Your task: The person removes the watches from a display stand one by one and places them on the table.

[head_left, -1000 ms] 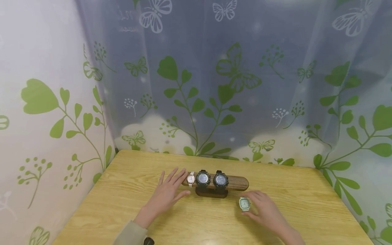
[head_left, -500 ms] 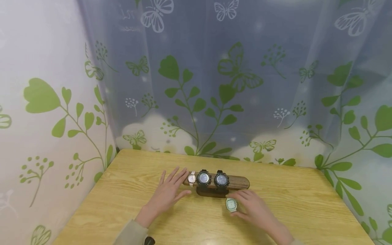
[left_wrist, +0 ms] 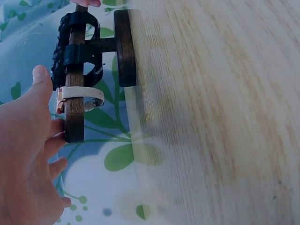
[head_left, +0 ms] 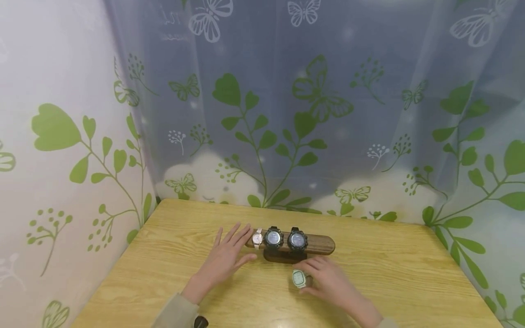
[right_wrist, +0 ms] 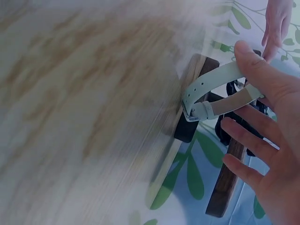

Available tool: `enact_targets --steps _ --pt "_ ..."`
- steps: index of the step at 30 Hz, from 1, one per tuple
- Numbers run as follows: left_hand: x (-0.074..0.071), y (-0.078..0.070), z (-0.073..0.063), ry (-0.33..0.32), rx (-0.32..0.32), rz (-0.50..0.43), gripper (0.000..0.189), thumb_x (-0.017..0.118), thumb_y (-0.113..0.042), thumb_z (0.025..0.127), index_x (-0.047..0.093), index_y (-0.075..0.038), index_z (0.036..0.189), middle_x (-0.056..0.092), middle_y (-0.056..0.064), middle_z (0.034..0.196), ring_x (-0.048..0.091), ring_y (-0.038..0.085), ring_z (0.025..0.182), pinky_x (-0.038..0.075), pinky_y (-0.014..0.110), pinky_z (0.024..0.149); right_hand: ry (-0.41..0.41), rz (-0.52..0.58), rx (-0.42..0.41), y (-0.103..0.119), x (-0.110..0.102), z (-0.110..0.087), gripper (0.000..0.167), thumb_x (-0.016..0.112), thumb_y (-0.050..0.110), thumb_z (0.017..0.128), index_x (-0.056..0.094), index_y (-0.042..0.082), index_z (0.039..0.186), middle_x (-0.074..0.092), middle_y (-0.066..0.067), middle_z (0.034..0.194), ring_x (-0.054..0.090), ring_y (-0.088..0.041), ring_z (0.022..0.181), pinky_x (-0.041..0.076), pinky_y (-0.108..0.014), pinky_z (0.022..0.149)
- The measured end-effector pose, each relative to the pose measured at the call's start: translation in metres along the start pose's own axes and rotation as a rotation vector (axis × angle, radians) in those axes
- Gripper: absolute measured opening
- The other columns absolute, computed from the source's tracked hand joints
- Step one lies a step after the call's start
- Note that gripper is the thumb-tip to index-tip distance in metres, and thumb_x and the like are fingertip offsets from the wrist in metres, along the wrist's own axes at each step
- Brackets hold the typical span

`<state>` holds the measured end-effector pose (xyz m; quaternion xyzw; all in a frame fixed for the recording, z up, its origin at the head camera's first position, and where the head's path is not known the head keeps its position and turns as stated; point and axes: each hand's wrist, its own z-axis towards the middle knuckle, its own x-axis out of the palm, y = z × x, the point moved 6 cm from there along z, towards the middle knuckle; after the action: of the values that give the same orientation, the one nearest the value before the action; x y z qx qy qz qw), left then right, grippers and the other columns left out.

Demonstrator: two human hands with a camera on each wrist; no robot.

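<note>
A dark wooden watch stand (head_left: 321, 244) rises from an oblong base (head_left: 284, 257) on the table. On its bar sit a small watch with a white strap (head_left: 257, 239) at the left and two black watches, one (head_left: 274, 238) beside the other (head_left: 297, 240). My left hand (head_left: 221, 260) lies at the bar's left end, fingers extended and touching it in the left wrist view. My right hand (head_left: 330, 280) pinches a pale green square watch (head_left: 299, 278) in front of the base. In the right wrist view its strap (right_wrist: 215, 80) forms a buckled loop.
The wood-grain table (head_left: 393, 264) extends around the stand. A curtain with green leaves and butterflies (head_left: 262, 114) hangs behind the table's far edge and along both sides. A small black object (head_left: 201, 322) shows beside my left sleeve (head_left: 176, 312).
My right hand has carried the pale green watch leftward, from near the stand's right end to in front of its base. The watch has turned slightly. My left hand stays in place.
</note>
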<state>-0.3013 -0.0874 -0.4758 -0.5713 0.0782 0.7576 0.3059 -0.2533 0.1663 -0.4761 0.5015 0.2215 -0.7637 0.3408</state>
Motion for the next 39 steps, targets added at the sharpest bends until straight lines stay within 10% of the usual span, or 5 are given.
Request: enact_targets --steps 39 --pt "-0.004 -0.002 0.000 -0.002 0.001 0.007 0.072 0.056 -0.052 0.100 0.038 -0.012 0.157 0.033 0.004 0.164 0.025 0.033 0.153 0.008 0.068 0.120 0.236 0.127 0.068 0.019 0.022 0.013 0.056 0.080 0.054 0.076 0.071 0.023 0.121 0.070 0.007 0.118 0.062 -0.017 0.107 0.056 -0.050 0.094"
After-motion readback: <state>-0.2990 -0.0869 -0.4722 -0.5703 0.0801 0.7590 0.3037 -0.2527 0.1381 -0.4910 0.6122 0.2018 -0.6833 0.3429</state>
